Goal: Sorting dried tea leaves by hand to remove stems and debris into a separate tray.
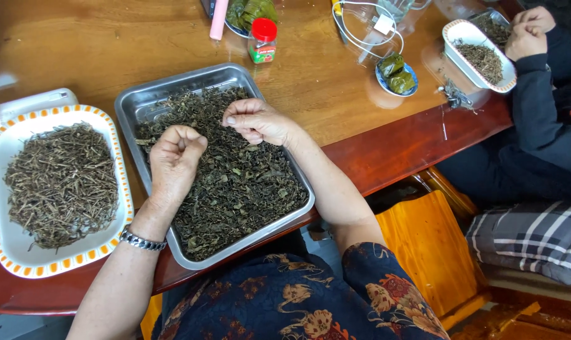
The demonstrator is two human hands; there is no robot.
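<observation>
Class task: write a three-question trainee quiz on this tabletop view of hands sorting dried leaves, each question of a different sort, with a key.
1. True or false: both the left hand and the right hand are over the metal tray of dried leaves.
2. Multiple choice: the white dish with the orange-patterned rim holds A) green wrapped parcels, B) dry stems, C) water.
3. Fill in: the small jar beyond the tray has a ____ lid.

Key: 1 true; 2 B; 3 red.
</observation>
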